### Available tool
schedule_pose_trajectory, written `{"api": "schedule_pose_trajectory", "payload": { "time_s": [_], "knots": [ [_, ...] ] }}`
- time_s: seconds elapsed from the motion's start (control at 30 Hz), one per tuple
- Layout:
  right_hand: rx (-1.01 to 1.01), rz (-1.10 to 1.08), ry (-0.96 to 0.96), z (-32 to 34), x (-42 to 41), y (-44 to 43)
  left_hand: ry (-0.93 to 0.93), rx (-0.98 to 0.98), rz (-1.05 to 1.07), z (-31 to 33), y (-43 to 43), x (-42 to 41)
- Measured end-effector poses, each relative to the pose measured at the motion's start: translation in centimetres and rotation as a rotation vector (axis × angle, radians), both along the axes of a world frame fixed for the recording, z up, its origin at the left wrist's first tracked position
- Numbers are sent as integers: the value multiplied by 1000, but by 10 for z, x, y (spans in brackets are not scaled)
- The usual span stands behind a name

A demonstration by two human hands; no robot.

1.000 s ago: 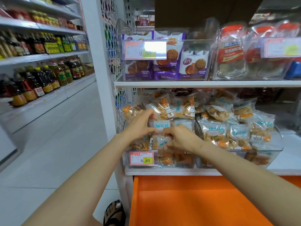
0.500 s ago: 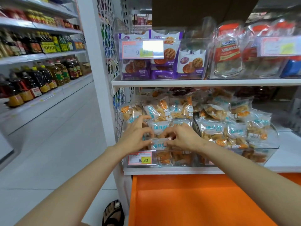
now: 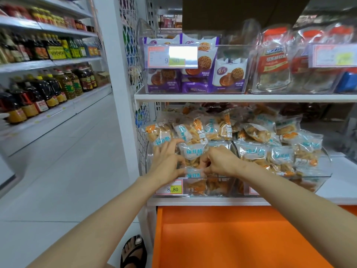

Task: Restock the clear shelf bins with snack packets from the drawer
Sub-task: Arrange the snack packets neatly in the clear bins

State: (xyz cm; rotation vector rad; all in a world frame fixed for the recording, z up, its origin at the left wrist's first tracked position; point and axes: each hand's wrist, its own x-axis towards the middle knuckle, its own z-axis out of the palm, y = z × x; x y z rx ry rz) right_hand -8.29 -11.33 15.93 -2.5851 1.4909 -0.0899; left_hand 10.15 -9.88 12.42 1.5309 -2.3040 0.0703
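Pinched at both ends: one snack packet (image 3: 194, 174), lying across the front rim of the clear bin (image 3: 212, 191), itself heaped with like packets. At the packet's 9 o'clock, left hand (image 3: 166, 161), thumb and fingers narrow on the wrapper. At 3 o'clock, right hand (image 3: 220, 161), fingers curled onto the other end. At the bin's 6 o'clock, open orange drawer (image 3: 231, 238); at 3 o'clock, second bin (image 3: 316, 176), also full; at 12 o'clock, purple biscuit packs (image 3: 229, 76).

Price tag (image 3: 169, 187) on lower clear bin (image 3: 222, 191) — 8.80; upper tag (image 3: 172, 57) — 9.90.
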Motion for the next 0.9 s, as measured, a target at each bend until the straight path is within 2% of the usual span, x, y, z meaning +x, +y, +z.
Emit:
{"api": "schedule_pose_trajectory", "payload": {
  "time_s": [0.13, 0.2, 0.3, 0.37, 0.43, 0.57, 0.67, 0.73, 0.8, 0.9],
  "knots": [
    [-111, 21, 7, -4, -1, 8, 16, 110, -49, 2, 0, 10],
    [-132, 39, -26, -5, -6, 12, 111, 126, -93, 9, 2, 17],
    [-185, -9, -270, -3, -12, 16, 265, -1, -35, 20, 5, 30],
    [-327, -127, -477, 2, -10, 12, 324, -90, 71, 25, 5, 37],
    [-428, -290, -588, 7, -5, 0, 355, -103, 131, 29, 5, 40],
    [-320, -541, -536, 15, 8, -28, 359, -104, 152, 35, 4, 39],
    [-218, -589, -503, 23, 22, -39, 264, -33, 120, 37, 6, 39],
    [-128, -569, -512, 28, 28, -40, 47, 32, 107, 35, 7, 38],
    [-49, -544, -637, 32, 27, -42, -207, 12, 108, 31, 7, 38],
    [-66, -553, -937, 37, 14, -37, -342, -43, 129, 27, 3, 38]
  ]
}}
